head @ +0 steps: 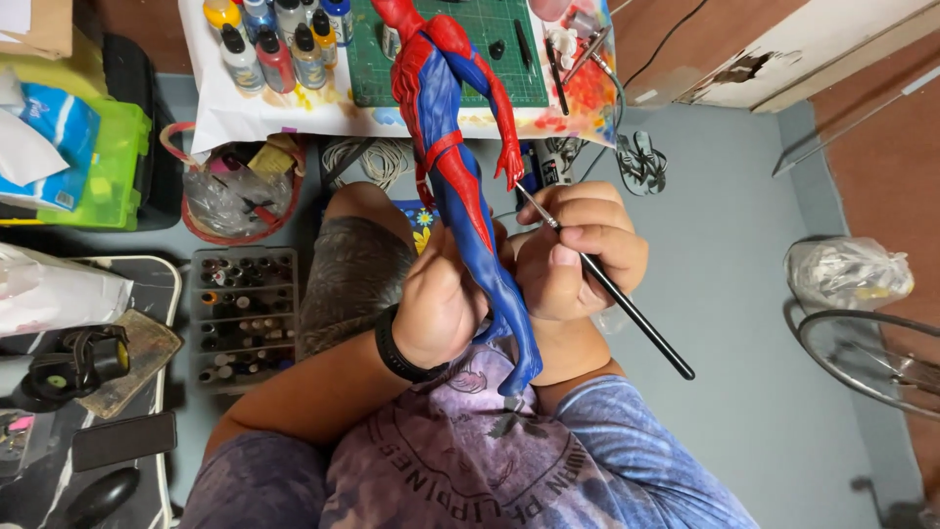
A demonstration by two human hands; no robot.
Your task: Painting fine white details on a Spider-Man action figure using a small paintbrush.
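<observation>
Grey floor (744, 323) fills the head view, with a low table (245, 122) at the top edge, covered in paint-stained white paper.

Left hand (441, 304): the grip is pressed together around the legs of a red and blue action figure (455, 167), fingers wrapped over the lower legs. A black wristband (397, 348) sits just behind the grip. The figure runs from this grip up toward the table, head-end over a green cutting mat (490, 59), feet pointing down past the grip toward the person's printed shirt (490, 460).

Right hand (578, 260): the grip pinches a thin black-handled paintbrush (627, 304) between thumb and fingers. The handle trails away from the grip to the lower right; the fine tip points up-left from the grip, just beside the figure's lowered red hand. Whether the tip touches the figure cannot be told.

Surroundings: a row of paint bottles (279, 39) stands on the table, well above the left grip. A tray of small paint pots (245, 313) lies on the floor, left of the left grip, beyond the person's knee. A green plastic box (113, 167) sits farther left.
</observation>
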